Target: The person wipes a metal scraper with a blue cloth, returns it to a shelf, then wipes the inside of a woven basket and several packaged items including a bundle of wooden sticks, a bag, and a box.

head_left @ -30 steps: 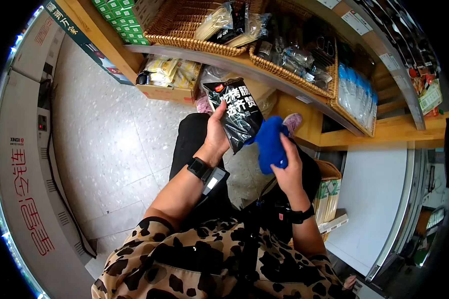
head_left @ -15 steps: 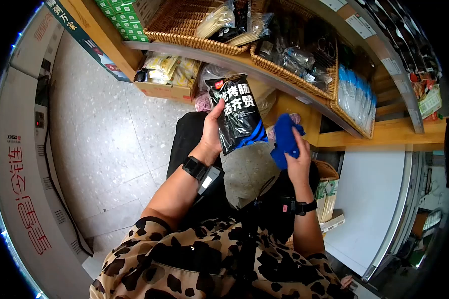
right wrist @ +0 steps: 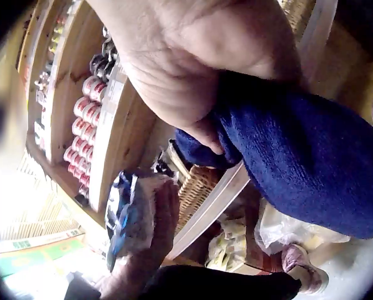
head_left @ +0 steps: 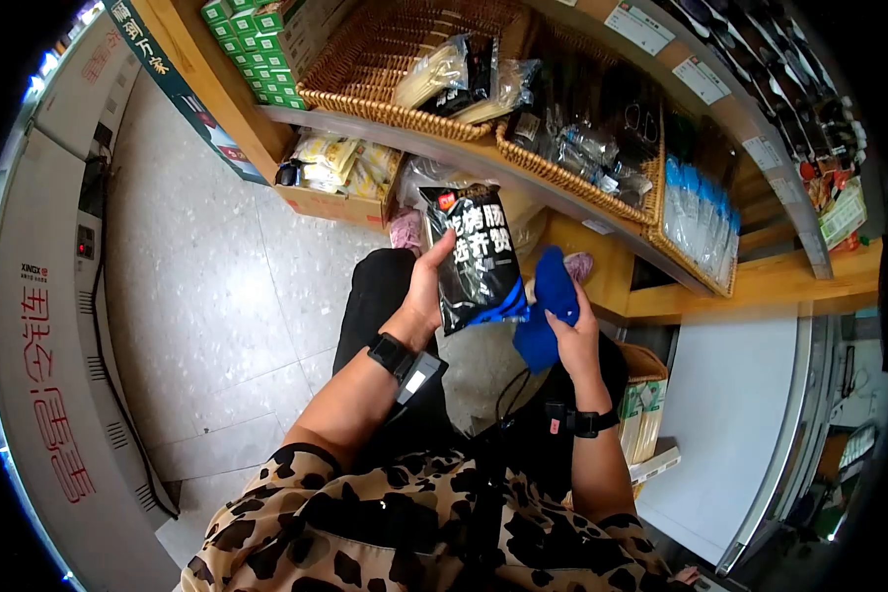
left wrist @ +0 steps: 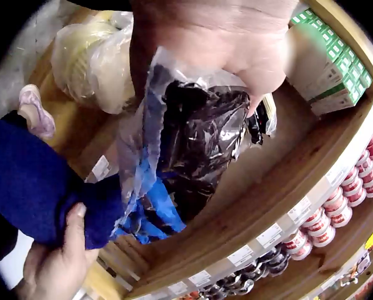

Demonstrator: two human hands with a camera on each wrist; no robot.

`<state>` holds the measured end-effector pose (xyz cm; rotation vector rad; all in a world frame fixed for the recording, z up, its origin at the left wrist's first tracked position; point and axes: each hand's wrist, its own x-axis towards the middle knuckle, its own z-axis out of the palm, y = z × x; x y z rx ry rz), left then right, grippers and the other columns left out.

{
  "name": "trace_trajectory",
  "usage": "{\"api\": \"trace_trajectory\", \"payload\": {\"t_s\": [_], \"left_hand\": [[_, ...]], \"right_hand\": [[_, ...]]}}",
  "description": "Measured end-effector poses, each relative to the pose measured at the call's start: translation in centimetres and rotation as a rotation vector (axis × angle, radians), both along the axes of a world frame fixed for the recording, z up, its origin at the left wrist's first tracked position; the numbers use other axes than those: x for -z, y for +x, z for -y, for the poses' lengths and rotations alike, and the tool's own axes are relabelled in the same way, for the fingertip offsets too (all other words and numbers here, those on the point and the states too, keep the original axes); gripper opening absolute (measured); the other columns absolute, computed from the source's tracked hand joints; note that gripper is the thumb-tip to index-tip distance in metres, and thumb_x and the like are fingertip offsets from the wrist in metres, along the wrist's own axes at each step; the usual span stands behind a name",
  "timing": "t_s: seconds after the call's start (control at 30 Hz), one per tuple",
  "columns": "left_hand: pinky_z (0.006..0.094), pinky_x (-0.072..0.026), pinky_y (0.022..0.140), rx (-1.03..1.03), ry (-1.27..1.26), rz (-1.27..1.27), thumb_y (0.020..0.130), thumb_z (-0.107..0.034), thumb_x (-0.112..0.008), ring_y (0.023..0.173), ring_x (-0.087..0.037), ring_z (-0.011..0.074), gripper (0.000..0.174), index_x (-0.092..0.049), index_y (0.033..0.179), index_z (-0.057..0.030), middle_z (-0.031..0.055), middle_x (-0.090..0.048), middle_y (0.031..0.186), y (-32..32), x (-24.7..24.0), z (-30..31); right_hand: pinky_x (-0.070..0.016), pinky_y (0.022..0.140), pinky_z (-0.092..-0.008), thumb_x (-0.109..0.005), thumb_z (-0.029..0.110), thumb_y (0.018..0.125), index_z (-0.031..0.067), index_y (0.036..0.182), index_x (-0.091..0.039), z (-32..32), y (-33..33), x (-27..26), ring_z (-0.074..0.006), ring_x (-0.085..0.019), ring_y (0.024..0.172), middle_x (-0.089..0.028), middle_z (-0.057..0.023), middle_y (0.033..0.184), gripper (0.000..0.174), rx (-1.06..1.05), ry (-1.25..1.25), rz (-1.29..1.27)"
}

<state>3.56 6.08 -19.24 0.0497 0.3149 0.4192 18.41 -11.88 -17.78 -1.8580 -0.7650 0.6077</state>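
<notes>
My left hand (head_left: pixel 426 288) grips a glossy black packet (head_left: pixel 479 261) by its left side, thumb across the front. White characters and a small red label mark its face, and blue stripes run along the lower corner. In my right hand (head_left: pixel 580 340) is a bunched blue cloth (head_left: pixel 553 286), pinched between thumb and fingers just right of the packet. Its towelling texture shows in the right wrist view, where the cloth (right wrist: pixel 311 150) droops from the hand. The left wrist view has the cloth (left wrist: pixel 36 181) close to the packet's blue-striped end.
Wicker baskets (head_left: pixel 395 111) on the wooden shelf hold bagged sticks (head_left: pixel 434 74) and other wrapped goods. Below stands a carton (head_left: pixel 337 205) of yellow-white packets. Green boxes (head_left: pixel 266 59) are stacked at the shelf's left end. A white freezer (head_left: pixel 54 326) lines the left side.
The cloth was against the packet's lower right edge, moved off to the right, then came back near that corner. The left hand keeps hold of the packet, which sits slightly lower in view.
</notes>
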Motion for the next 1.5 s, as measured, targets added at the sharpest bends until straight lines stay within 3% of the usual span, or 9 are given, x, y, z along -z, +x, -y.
{"api": "trace_trajectory", "payload": {"t_s": [0.27,0.53,0.67,0.77,0.9,1.03,1.2,1.33,1.5], "left_hand": [[0.0335,-0.0529,0.079,0.246,0.125,-0.007,0.091,-0.033,-0.051,0.089,-0.065,0.0200,0.040,-0.054,0.116,-0.0010,0.0106,-0.064,0.106,0.4,-0.6,1.9],[0.0340,-0.0517,0.084,0.343,0.313,-0.045,0.090,-0.032,-0.055,0.093,-0.064,0.0200,0.044,-0.053,0.118,0.0014,0.0120,-0.063,0.108,-0.2,-0.9,1.4],[0.0345,-0.0516,0.084,0.374,0.306,-0.011,0.090,-0.031,-0.054,0.095,-0.063,0.0204,0.044,-0.052,0.120,0.0014,0.0127,-0.062,0.111,-0.5,-1.1,1.1],[0.0354,-0.0520,0.085,0.380,0.253,0.018,0.091,-0.031,-0.053,0.096,-0.063,0.0218,0.044,-0.051,0.121,0.0010,0.0138,-0.062,0.111,-0.6,-0.2,1.1],[0.0351,-0.0534,0.082,0.352,0.157,0.132,0.092,-0.031,-0.050,0.092,-0.065,0.0234,0.044,-0.051,0.120,0.0023,0.0159,-0.062,0.109,-1.0,-1.7,1.0],[0.0341,-0.0536,0.081,0.320,0.132,0.074,0.091,-0.030,-0.052,0.090,-0.065,0.0220,0.043,-0.051,0.120,0.0023,0.0152,-0.063,0.108,-1.6,-1.5,0.5],[0.0287,-0.0524,0.078,0.329,0.388,0.032,0.089,-0.029,-0.056,0.088,-0.064,0.0167,0.042,-0.051,0.119,0.0008,0.0103,-0.064,0.104,-2.3,-1.8,0.3],[0.0288,-0.0499,0.082,0.321,0.420,0.043,0.090,-0.032,-0.055,0.090,-0.064,0.0155,0.044,-0.051,0.120,-0.0003,0.0086,-0.063,0.107,-2.7,-1.7,0.2],[0.0279,-0.0513,0.079,0.311,0.433,0.031,0.090,-0.032,-0.055,0.088,-0.064,0.0143,0.043,-0.052,0.118,-0.0001,0.0087,-0.064,0.103,-3.0,-1.5,-0.4]], "right_hand": [[-0.0373,0.096,-0.0322,-0.056,0.014,0.090,0.0021,0.130,-0.043,-2.5,-0.1,-2.2,-0.0179,-0.050,0.111,-0.052,-0.0063,0.122,0.043,-0.002,0.195,-0.514],[-0.0351,0.097,-0.0293,-0.029,0.035,0.100,0.0027,0.132,-0.040,-4.1,-1.3,-2.1,-0.0178,-0.048,0.114,-0.052,-0.0086,0.124,0.047,-0.149,0.202,-0.654],[-0.0334,0.099,-0.0318,-0.022,0.037,0.100,-0.0010,0.125,-0.045,-4.0,-0.9,-3.2,-0.0208,-0.047,0.114,-0.051,-0.0114,0.123,0.051,-0.238,-0.049,-0.163],[-0.0335,0.098,-0.0320,-0.028,0.033,0.100,-0.0009,0.126,-0.044,-3.8,1.4,-3.1,-0.0206,-0.045,0.115,-0.050,-0.0106,0.124,0.046,-0.394,-0.229,0.088],[-0.0389,0.088,-0.0295,-0.043,0.028,0.097,0.0007,0.131,-0.038,-5.0,0.6,-6.6,-0.0185,-0.050,0.103,-0.049,-0.0119,0.123,0.044,-0.309,-0.232,-0.118],[-0.0448,0.089,-0.0342,-0.051,0.038,0.092,0.0148,0.137,-0.034,-7.1,1.7,-9.8,-0.0220,-0.051,0.107,-0.047,-0.0149,0.125,0.053,-0.169,-0.118,-0.044],[-0.0411,0.093,-0.0360,-0.063,0.031,0.085,0.0040,0.135,-0.035,-11.4,1.4,-13.8,-0.0244,-0.048,0.115,-0.045,-0.0184,0.130,0.064,-0.603,-0.229,-0.041],[-0.0377,0.092,-0.0250,-0.069,0.025,0.080,0.0030,0.126,-0.046,-14.1,1.4,-13.8,-0.0111,-0.047,0.105,-0.055,-0.0057,0.113,0.057,-0.812,-0.515,-0.090],[-0.0437,0.068,-0.0253,-0.070,0.027,0.079,0.0015,0.111,-0.050,-15.7,1.3,-14.6,-0.0106,-0.053,0.079,-0.058,-0.0047,0.086,0.045,-0.839,-0.544,-0.003]]}}
